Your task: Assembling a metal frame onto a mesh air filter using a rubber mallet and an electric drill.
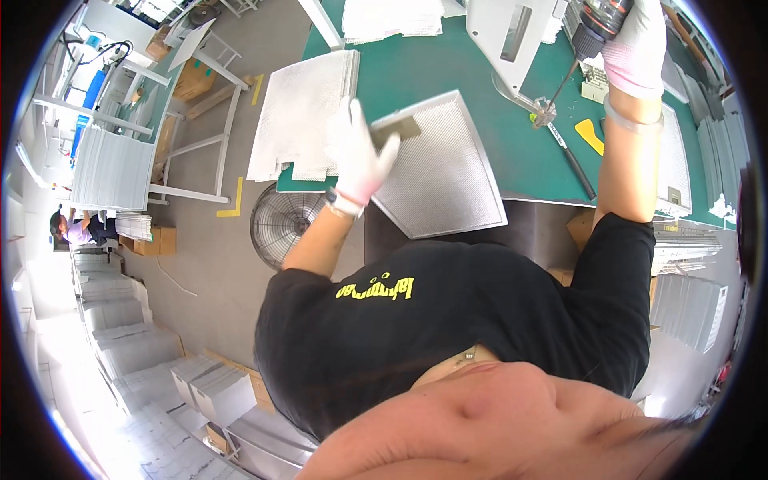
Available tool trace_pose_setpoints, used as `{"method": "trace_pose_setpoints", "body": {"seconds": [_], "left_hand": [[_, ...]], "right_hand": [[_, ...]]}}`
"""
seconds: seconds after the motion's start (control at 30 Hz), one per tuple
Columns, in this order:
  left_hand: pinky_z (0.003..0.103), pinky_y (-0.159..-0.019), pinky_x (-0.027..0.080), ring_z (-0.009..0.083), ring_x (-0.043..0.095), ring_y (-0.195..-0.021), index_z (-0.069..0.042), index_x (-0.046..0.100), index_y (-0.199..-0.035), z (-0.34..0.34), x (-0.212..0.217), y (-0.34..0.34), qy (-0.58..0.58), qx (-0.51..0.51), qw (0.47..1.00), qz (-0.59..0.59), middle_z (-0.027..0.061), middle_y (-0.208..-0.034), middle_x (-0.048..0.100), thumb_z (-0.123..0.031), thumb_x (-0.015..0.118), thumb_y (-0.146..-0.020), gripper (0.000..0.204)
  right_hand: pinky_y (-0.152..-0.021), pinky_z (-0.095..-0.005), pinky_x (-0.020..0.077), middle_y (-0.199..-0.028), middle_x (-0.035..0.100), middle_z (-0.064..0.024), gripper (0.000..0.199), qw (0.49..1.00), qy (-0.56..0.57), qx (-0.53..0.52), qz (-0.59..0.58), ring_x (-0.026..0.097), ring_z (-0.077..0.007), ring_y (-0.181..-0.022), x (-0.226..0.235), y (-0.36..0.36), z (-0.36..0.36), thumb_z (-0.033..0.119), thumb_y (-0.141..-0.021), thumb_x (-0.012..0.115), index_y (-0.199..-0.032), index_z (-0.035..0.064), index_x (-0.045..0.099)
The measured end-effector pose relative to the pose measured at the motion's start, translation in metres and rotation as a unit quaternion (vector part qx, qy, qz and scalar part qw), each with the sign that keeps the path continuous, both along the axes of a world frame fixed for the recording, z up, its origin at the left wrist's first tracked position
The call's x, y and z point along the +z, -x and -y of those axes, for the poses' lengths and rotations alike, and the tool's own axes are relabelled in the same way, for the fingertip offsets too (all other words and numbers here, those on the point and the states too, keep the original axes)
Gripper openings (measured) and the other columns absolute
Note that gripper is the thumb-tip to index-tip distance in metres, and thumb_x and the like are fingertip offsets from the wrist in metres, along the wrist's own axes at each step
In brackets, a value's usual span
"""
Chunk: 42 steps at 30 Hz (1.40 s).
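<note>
My left hand [362,156], in a white glove, is open at the left edge of a framed mesh panel [444,172]. Its fingers stretch away from me and the thumb sticks out toward a small olive-grey rectangle [398,130] on the panel's far left corner. Part of that rectangle is hidden behind the hand. In my gloved right hand [638,52] is a power drill [602,22], partly cut off by the top of the view. Its long thin bit slants down and left to a small shiny clear or metallic piece [545,112] by the white machine stand [512,40].
The green-topped table [400,72] bears a stack of white sheets [304,112], a black-handled tool [574,164] and a yellow scraper-like piece [590,136]. A floor fan [290,224] stands at the table's left. Another person [84,230] is far left, near stacked panels.
</note>
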<state>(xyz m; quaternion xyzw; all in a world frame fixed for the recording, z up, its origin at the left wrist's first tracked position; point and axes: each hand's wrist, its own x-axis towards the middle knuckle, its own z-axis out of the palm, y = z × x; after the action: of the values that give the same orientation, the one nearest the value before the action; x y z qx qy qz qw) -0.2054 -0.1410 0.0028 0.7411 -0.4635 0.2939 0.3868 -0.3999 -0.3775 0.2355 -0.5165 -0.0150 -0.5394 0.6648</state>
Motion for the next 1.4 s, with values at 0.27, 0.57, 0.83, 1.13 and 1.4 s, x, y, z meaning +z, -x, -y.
{"method": "trace_pose_setpoints", "body": {"seconds": [0.27, 0.57, 0.83, 1.13, 1.4], "left_hand": [[0.044, -0.065, 0.039, 0.0267, 0.056, -0.066, -0.015, 0.06, -0.078, 0.026, 0.029, 0.1, -0.127, -0.197, 0.972, 0.013, 0.0043, -0.067, 0.052, -0.031, 0.069, -0.073, 0.019], [0.041, -0.066, 0.039, 0.0241, 0.057, -0.067, -0.012, 0.067, -0.082, 0.018, 0.033, 0.115, -0.13, -0.175, 0.976, -0.003, 0.0031, -0.069, 0.058, -0.036, 0.074, -0.069, 0.028], [0.043, -0.068, 0.038, 0.0253, 0.057, -0.072, -0.011, 0.068, -0.094, 0.013, 0.037, 0.116, -0.197, -0.202, 0.959, -0.01, 0.0037, -0.081, 0.059, -0.029, 0.069, -0.07, 0.03], [0.042, -0.068, 0.041, 0.0262, 0.052, -0.076, -0.007, 0.069, -0.1, 0.012, 0.012, 0.119, -0.191, -0.307, 0.932, -0.028, 0.0058, -0.08, 0.051, -0.012, 0.062, -0.068, 0.032], [0.037, -0.065, 0.044, 0.024, 0.054, -0.073, -0.005, 0.068, -0.11, 0.007, 0.012, 0.119, -0.147, -0.372, 0.909, -0.113, 0.0062, -0.083, 0.054, -0.017, 0.076, -0.072, 0.04]], "right_hand": [[-0.046, -0.0191, 0.0433, -0.077, 0.063, -0.005, 0.036, 0.99, -0.125, -0.033, -0.051, 0.058, -0.0107, -0.056, -0.015, -0.01, -0.045, 0.041, -0.1, 0.056, -0.113, 0.0079, 0.06], [-0.043, -0.0203, 0.0394, -0.075, 0.055, -0.0043, 0.049, 0.995, -0.07, 0.056, -0.054, 0.053, -0.0106, -0.052, -0.047, -0.013, -0.063, 0.046, -0.1, 0.052, -0.133, 0.0096, 0.046], [-0.045, -0.0204, 0.0394, -0.076, 0.055, -0.0053, 0.058, 0.764, -0.138, 0.555, 0.299, 0.053, -0.0114, -0.053, -0.073, -0.044, -0.039, 0.05, -0.099, 0.051, -0.141, 0.0102, 0.041], [-0.047, -0.0229, 0.0406, -0.077, 0.055, -0.0072, 0.076, 0.892, 0.134, 0.429, 0.043, 0.051, -0.0113, -0.053, -0.098, -0.063, -0.035, 0.052, -0.093, 0.062, -0.146, 0.0084, 0.03], [-0.041, -0.0208, 0.0332, -0.081, 0.057, -0.0062, 0.076, 0.906, -0.132, 0.371, -0.155, 0.047, -0.0084, -0.052, -0.092, -0.009, -0.068, 0.054, -0.085, 0.071, -0.136, 0.0068, 0.04]]}}
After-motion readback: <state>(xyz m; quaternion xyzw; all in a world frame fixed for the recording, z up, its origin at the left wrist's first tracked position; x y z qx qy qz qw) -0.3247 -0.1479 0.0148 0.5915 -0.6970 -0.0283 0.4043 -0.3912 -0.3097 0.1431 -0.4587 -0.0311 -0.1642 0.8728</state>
